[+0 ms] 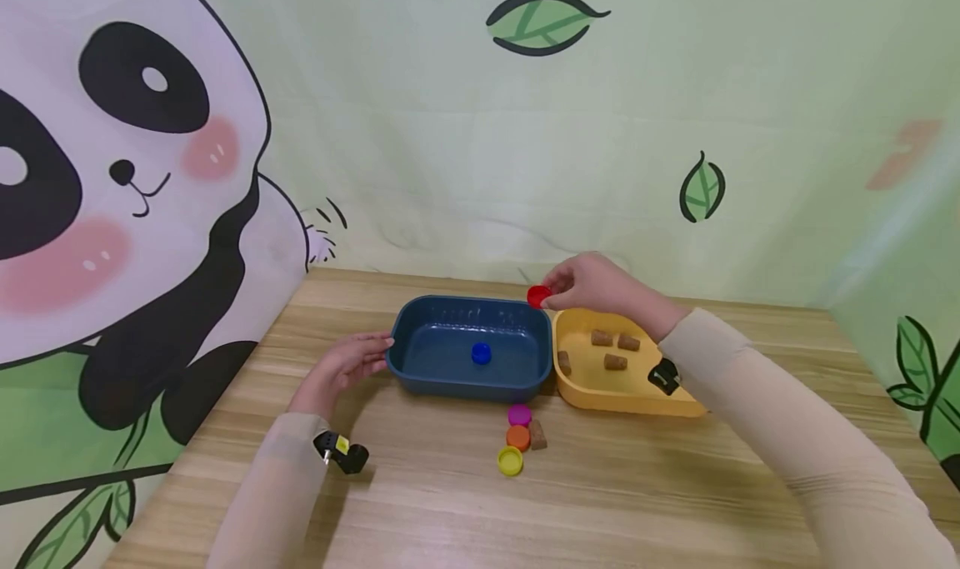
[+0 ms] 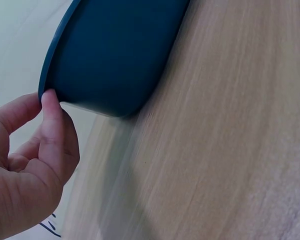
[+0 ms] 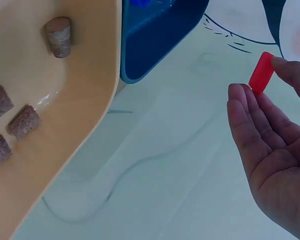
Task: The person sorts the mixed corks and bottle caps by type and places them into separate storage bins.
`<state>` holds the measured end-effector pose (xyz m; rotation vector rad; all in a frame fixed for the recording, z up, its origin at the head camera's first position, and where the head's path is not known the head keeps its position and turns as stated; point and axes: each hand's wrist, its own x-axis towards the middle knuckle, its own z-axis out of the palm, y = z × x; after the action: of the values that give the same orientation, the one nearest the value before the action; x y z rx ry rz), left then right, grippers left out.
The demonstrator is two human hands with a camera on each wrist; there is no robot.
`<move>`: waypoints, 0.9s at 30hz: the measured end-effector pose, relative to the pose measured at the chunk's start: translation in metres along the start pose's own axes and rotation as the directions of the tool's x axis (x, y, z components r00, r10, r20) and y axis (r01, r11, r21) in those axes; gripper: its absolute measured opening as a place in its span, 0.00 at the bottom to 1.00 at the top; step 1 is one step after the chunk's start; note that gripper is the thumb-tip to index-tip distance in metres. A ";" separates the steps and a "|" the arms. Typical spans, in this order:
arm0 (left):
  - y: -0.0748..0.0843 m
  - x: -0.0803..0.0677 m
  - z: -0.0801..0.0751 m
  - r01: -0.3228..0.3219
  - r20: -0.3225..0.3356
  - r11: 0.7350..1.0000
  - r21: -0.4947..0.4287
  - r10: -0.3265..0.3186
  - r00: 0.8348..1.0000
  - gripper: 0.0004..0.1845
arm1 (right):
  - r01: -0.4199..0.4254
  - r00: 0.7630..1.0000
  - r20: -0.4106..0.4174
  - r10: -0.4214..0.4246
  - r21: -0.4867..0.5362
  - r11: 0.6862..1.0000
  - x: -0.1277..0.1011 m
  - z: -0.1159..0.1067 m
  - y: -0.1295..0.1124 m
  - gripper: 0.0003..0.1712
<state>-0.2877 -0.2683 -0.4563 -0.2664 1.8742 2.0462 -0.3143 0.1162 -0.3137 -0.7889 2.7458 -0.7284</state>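
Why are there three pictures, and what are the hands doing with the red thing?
A person wears three cameras: one on the head, one on each wrist. The head picture shows the whole wooden table. The right hand pinches a red cap above the far edge of the blue tub, which holds a blue cap. The left hand touches that tub's rim. The yellow tub holds four corks. Three more caps and a cork lie in front.

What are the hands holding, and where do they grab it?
The right hand pinches a red cap by its rim. The left hand only touches the blue tray at its edge.
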 end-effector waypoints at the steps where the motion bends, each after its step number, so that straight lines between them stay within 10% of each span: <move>1: 0.000 0.000 0.000 0.001 -0.003 1.000 -0.001 -0.001 1.000 0.29 | -0.003 1.000 0.011 0.003 0.008 1.000 0.004 0.001 -0.001 0.19; 27: 0.001 -0.001 0.001 0.014 -0.026 1.000 0.009 -0.013 1.000 0.27 | -0.055 0.997 0.057 0.051 0.061 0.997 0.076 0.040 -0.005 0.21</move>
<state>-0.2872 -0.2676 -0.4549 -0.3036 1.8907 2.0346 -0.3629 0.0550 -0.3491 -0.7098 2.6705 -0.7659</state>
